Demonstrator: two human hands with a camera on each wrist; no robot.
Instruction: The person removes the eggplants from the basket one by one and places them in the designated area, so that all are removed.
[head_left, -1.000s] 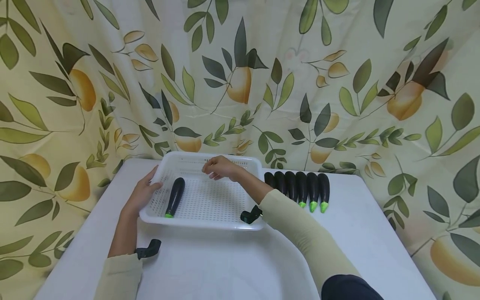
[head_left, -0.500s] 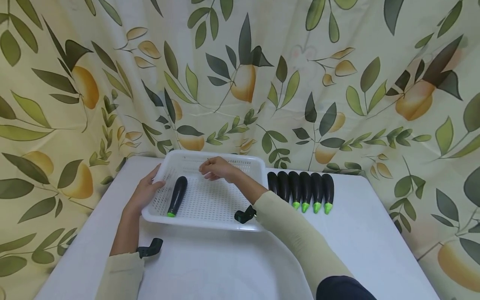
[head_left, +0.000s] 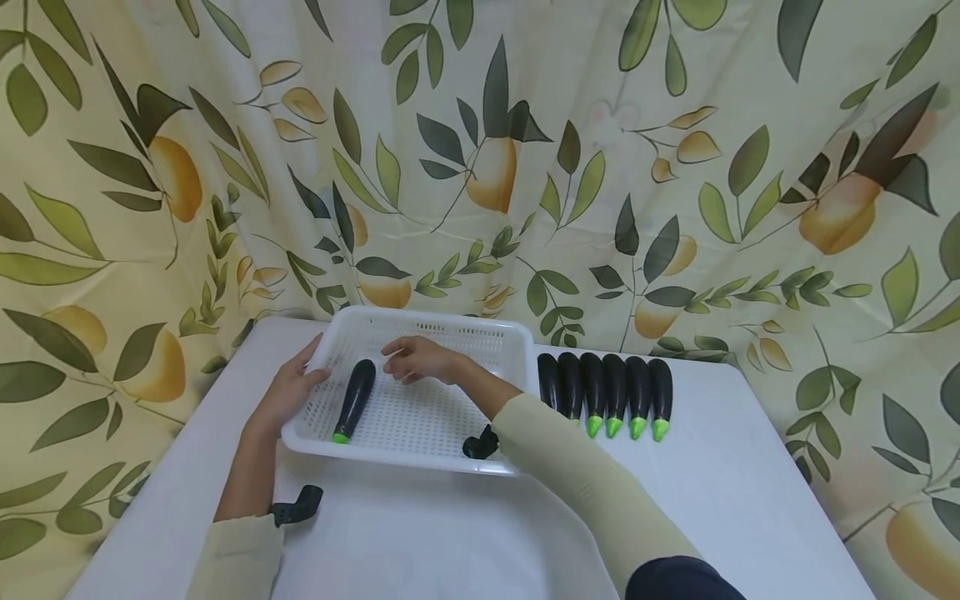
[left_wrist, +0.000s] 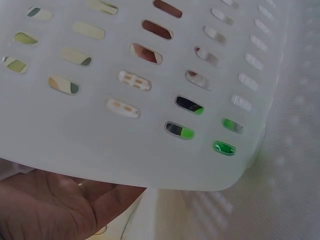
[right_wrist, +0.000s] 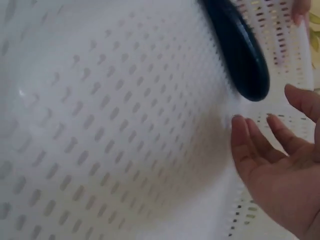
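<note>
A white perforated plastic basket [head_left: 420, 446] stands on the table, and a single dark eggplant [head_left: 355, 400] with a green stem end lies in its left part. My left hand [head_left: 288, 392] grips the basket's left rim, thumb over the inner side. In the left wrist view that hand [left_wrist: 65, 202] shows at the rim, and the eggplant's green end [left_wrist: 225, 148] appears through the slots. My right hand [head_left: 423, 360] hovers inside the basket, just right of the eggplant. The right wrist view has this hand [right_wrist: 280, 160] with loosely bent fingers holding nothing, apart from the eggplant's rounded end [right_wrist: 247, 75].
Several more eggplants [head_left: 617, 392] stand side by side in a row right of the basket, green ends toward me. The white table [head_left: 720, 467] runs back to a curtain [head_left: 570, 167] printed with leaves and fruit. A black wrist camera [head_left: 297, 506] sits on each wrist.
My right hand has shifted left inside the basket, closer to the eggplant. The left hand keeps its grip on the rim. The head view has tilted slightly.
</note>
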